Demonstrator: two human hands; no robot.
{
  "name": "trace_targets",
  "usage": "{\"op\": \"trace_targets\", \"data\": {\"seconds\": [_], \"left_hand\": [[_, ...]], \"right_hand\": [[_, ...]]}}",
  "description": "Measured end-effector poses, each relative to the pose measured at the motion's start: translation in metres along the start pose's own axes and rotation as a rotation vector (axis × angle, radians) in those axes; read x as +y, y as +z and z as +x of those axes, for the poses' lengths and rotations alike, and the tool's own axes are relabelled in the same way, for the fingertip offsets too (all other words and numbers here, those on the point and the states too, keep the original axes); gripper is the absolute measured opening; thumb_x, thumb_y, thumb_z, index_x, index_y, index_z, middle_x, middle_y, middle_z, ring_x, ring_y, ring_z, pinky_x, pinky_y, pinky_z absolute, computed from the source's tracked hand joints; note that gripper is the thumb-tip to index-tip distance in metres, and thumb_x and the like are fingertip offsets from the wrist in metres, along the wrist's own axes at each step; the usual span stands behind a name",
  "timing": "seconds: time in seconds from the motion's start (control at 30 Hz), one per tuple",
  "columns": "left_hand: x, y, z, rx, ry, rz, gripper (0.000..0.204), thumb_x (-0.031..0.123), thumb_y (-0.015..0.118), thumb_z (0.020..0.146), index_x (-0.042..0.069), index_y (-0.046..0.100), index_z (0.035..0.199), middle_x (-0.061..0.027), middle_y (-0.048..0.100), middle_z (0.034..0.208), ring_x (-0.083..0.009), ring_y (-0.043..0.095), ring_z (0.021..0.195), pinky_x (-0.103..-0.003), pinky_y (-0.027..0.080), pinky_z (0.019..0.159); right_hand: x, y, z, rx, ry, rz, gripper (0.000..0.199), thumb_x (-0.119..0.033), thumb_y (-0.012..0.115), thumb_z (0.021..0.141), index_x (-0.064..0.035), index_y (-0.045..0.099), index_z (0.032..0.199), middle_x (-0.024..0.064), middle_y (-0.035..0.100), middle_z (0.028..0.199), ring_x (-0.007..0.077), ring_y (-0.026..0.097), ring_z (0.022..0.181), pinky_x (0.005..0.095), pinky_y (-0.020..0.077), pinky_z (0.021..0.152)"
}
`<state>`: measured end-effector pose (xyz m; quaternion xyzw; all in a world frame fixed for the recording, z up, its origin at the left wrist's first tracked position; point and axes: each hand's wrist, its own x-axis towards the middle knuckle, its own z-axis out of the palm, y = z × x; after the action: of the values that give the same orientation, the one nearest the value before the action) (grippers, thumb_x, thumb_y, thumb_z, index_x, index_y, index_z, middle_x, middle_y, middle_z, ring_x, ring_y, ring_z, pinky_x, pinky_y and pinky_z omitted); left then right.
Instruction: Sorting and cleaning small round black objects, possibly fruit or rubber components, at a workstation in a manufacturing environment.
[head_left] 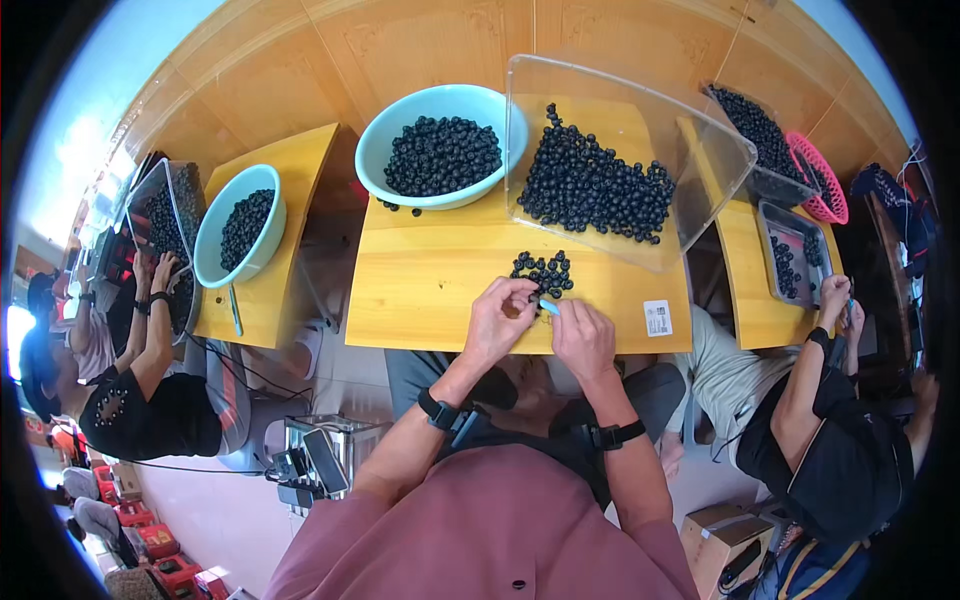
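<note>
Left hand pinching one dark ball, right hand curled around blue tool. Small pile just on far side.

Tabletop open left of left hand, dark pile just ahead, basin and tray blocking beyond

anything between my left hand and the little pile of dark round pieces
Nothing visible: the little pile of dark round pieces lies on the yellow wooden table, right beside the bare left hand.
</note>
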<state>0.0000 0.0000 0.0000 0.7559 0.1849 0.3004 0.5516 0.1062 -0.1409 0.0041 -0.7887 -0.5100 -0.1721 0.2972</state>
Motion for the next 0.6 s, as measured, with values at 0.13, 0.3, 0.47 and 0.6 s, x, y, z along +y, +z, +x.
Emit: {"op": "trace_targets", "data": {"seconds": [0.13, 0.3, 0.47, 0.6], "left_hand": [[0.0, -0.001, 0.0, 0.009, -0.017, -0.012, 0.028, -0.004, 0.075, 0.087, 0.0, 0.069, 0.115, -0.0043, 0.068, 0.1, -0.0102, 0.066, 0.089, -0.025, 0.055, 0.083], [-0.006, 0.001, -0.001, 0.017, -0.035, 0.002, 0.03, -0.005, 0.074, 0.087, -0.002, 0.066, 0.116, -0.0039, 0.068, 0.098, -0.0099, 0.067, 0.09, -0.025, 0.056, 0.083], [-0.01, 0.001, -0.002, 0.011, -0.091, -0.09, 0.031, -0.005, 0.072, 0.088, -0.003, 0.062, 0.117, -0.0035, 0.068, 0.1, -0.0093, 0.066, 0.09, -0.025, 0.056, 0.084], [-0.007, 0.001, -0.002, 0.01, -0.08, -0.072, 0.032, -0.005, 0.072, 0.088, -0.003, 0.061, 0.117, -0.0039, 0.068, 0.103, -0.0088, 0.066, 0.091, -0.024, 0.056, 0.084]], "right_hand": [[-0.002, 0.0, 0.001, -0.006, 0.009, 0.002, 0.013, -0.013, 0.068, 0.089, -0.0062, 0.059, 0.082, 0.0105, 0.059, 0.075, 0.0298, 0.065, 0.07, 0.0422, 0.0528, 0.062], [0.0, 0.002, -0.001, -0.007, 0.01, 0.009, 0.012, -0.012, 0.068, 0.089, -0.0062, 0.059, 0.083, 0.0106, 0.06, 0.075, 0.0298, 0.065, 0.07, 0.0426, 0.0531, 0.062], [0.0, 0.001, 0.001, -0.01, 0.01, 0.026, 0.012, -0.013, 0.068, 0.088, -0.0059, 0.06, 0.085, 0.0106, 0.061, 0.076, 0.0306, 0.066, 0.071, 0.0433, 0.0534, 0.062], [0.003, 0.005, 0.0, -0.033, 0.094, -0.059, 0.012, -0.014, 0.069, 0.088, -0.006, 0.061, 0.087, 0.0107, 0.061, 0.077, 0.0311, 0.066, 0.071, 0.044, 0.0533, 0.062]]}}
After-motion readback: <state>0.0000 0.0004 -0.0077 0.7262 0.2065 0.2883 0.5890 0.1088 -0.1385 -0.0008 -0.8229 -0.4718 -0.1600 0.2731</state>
